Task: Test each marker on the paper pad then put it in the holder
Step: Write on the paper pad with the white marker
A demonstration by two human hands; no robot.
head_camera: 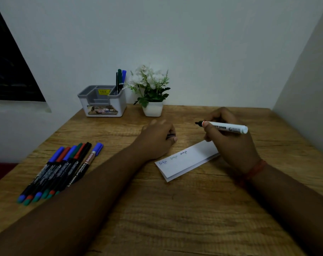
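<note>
Right hand (229, 141) clamped on uncapped whiteboard marker (224, 127), tip at 9 o'clock, above paper pad (186, 160). Left hand (158, 139) curled round a dark thing, probably the cap. Tilt tip down, write at pad's blank 2 o'clock end, recap. Holder (101, 102) at 11 o'clock on worktop (175, 218).

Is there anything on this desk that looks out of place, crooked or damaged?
Nothing looks damaged or spilled. The paper pad lies at a slant on the wooden desk. The right hand holds an uncapped whiteboard marker above it; the left hand seems to hold its cap.
</note>
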